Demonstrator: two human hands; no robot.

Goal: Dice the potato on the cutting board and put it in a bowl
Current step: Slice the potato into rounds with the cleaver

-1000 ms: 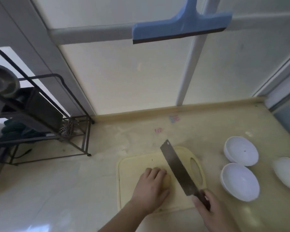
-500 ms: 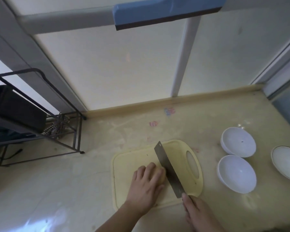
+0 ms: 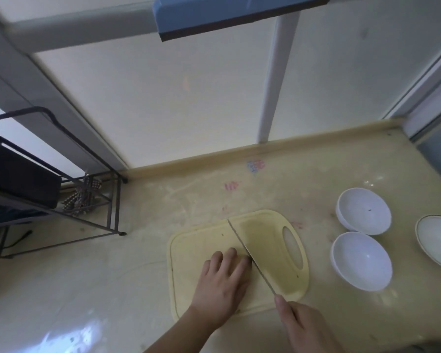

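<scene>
Head view: the left hand (image 3: pixel 220 281) lies palm-down on the pale yellow cutting board (image 3: pixel 196 245), its fingers (image 3: pixel 231 256) curled over the potato, which is hidden almost entirely beneath them; only a sliver of yellowish surface shows at the fingertips, too dim to tell apart from the board. The knife (image 3: pixel 250 256) stands on edge just to the right of those fingertips, its blade seen nearly edge-on, running from the far middle of the board back toward the right hand (image 3: pixel 303 327). Blade and left fingertips are touching or just beside each other; which of the two cannot be told. The right hand grips the knife handle, which is covered by the hand, with the index finger (image 3: pixel 280 303) stretched forward along the spine of the blade.

To the right of the blade the board lies bare up to its oval handle hole (image 3: pixel 292 247). Beyond the board's right edge, well apart from both hands, two white bowls sit on the beige counter (image 3: pixel 87 289): a near bowl (image 3: pixel 361 261) and a far bowl (image 3: pixel 363 211), close together. A white plate (image 3: pixel 437 244) with a thin dark rim lies farther right, cut by the frame edge. Far to the left of the left hand stands a black wire rack (image 3: pixel 87 200).
</scene>
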